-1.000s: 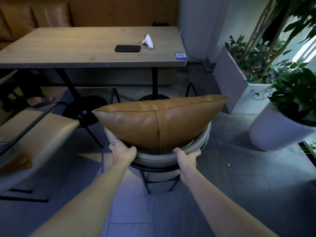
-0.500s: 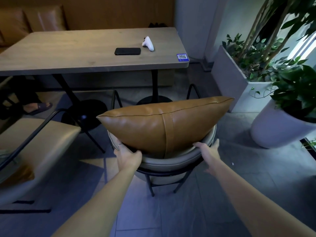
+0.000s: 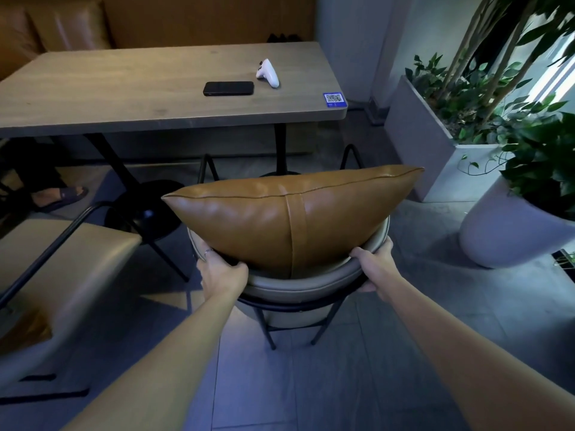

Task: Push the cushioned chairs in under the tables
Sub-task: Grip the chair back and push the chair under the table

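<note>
Hands grip the curved backrest of the cushioned chair [image 3: 289, 287] in front of you: your left hand [image 3: 222, 275] curls over its left rim, your right hand [image 3: 371, 265] wraps the right rim, fingers closed on the padding. A tan cushion [image 3: 292, 213] rests between them. The chair stands on the floor, short of the wooden surface [image 3: 130, 88], which carries a phone [image 3: 228, 88] and a white controller [image 3: 267, 73].
</note>
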Demonstrator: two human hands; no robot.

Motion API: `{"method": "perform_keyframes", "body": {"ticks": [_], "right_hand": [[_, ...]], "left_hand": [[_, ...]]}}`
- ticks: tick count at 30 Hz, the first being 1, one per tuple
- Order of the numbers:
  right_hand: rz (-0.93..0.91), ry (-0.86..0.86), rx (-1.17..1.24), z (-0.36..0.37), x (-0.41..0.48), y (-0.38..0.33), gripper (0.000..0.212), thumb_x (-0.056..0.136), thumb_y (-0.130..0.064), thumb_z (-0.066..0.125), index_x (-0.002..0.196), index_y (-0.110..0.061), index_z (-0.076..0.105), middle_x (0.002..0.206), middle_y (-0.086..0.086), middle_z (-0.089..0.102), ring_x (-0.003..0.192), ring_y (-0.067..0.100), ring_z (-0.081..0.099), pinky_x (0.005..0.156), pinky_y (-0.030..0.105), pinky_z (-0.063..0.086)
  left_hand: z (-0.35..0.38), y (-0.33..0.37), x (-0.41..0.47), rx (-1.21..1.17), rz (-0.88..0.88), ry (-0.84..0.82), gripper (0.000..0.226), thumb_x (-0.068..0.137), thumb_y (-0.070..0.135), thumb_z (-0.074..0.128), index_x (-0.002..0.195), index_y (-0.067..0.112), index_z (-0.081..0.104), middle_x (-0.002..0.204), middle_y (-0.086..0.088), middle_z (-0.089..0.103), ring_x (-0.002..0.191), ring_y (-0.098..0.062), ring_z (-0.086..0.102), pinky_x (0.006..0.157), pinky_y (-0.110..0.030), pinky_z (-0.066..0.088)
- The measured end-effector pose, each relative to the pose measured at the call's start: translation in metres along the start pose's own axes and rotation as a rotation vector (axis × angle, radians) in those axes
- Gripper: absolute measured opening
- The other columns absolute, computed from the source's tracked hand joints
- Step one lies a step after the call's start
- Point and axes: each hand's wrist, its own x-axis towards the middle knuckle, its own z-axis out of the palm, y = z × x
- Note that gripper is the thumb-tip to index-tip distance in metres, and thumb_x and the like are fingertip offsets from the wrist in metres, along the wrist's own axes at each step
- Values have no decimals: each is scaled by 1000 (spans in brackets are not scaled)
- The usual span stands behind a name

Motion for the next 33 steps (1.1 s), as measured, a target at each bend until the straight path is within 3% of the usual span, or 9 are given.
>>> {"method": "perform_keyframes", "body": {"ticks": [5, 19, 28, 33], "right_hand": [[-7, -19, -13, 7, 12, -10, 93, 93, -24, 66, 160, -42, 4, 151, 6, 49, 131, 36, 55, 87, 65, 60], [-28, -65, -34, 27, 61, -55, 95, 96, -23, 64, 161, -40, -3, 156, 7, 44, 136, 37, 52, 87, 64, 60], [-20, -68, -32, 44, 90, -80, 98, 97, -23, 64, 162, -40, -7, 162, 8, 39, 140, 39, 48, 90, 64, 59], [-12, -67, -25, 50, 93, -82, 98, 97, -23, 65, 162, -39, -7, 160, 9, 41, 138, 38, 49, 91, 65, 59]], "left_hand": [[-3, 8, 14, 3, 15, -1, 70, 83, 18, 64, 146, 6, 36, 139, -19, 44, 113, -42, 54, 89, -46, 47], [5, 43, 66, 5, 37, 30, 72, 83, 22, 67, 145, 4, 36, 135, -21, 47, 120, -44, 51, 99, -50, 46], [9, 62, 103, 29, 44, 30, 58, 83, 26, 69, 132, 3, 46, 131, -21, 50, 119, -45, 52, 97, -47, 45], [7, 65, 113, 50, 60, 32, 62, 82, 26, 70, 134, 3, 45, 131, -22, 51, 118, -45, 53, 98, -48, 46]]}}
